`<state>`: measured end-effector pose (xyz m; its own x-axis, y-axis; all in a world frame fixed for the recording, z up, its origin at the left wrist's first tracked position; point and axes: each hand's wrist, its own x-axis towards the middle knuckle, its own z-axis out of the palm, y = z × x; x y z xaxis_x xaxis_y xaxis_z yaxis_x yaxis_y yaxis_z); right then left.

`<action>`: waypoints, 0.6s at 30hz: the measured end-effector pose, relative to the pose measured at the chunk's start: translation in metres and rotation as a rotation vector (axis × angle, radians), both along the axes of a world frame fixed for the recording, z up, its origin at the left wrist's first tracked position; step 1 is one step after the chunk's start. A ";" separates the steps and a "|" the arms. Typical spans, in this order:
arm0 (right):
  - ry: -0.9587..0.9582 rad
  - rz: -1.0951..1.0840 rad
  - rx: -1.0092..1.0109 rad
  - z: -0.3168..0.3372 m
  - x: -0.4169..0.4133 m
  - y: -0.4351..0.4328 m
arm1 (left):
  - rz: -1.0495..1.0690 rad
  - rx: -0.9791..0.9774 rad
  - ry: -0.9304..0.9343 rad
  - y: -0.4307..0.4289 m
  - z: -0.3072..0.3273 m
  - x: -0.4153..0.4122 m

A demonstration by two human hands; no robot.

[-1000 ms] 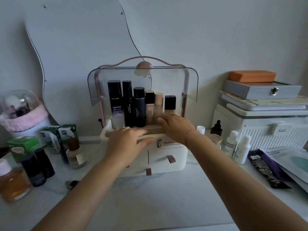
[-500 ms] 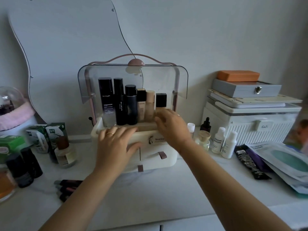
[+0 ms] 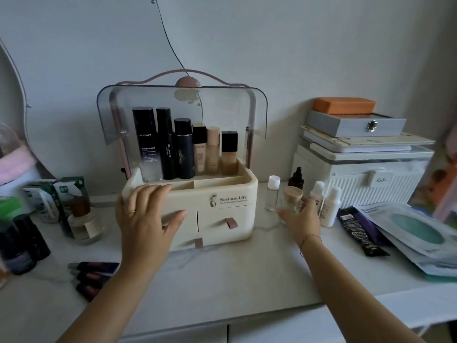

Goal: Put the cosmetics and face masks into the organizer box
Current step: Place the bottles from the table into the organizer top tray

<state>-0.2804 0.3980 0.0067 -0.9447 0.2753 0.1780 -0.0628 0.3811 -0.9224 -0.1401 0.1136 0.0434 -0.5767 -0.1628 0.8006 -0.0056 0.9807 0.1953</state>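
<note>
— How far along?
— Left of the organizer box, loose bottles wait. The left hand rests flat on its front corner, holding nothing. Six bottles stand inside.
— And to its right?
— The right hand curls round a wooden-lidded jar just beside it; face masks lie farther right, unpacked.

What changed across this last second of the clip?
The right hand left the top tray of the organizer box, moved right and down, and now its fingers curl round the wooden-capped glass jar. The left hand stays flat on the box's front; the six bottles stand unchanged.
</note>
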 end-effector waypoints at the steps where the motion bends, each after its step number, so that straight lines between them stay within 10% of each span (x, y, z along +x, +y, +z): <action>1: -0.018 -0.007 0.025 0.000 -0.003 -0.001 | -0.001 -0.009 0.006 -0.001 0.000 0.000; 12: 0.420 0.360 -0.057 0.087 0.092 -0.042 | -0.001 0.050 0.062 -0.002 0.002 -0.003; 18: 0.307 0.623 -0.053 0.140 0.056 -0.117 | -0.025 0.043 0.021 -0.004 0.003 0.001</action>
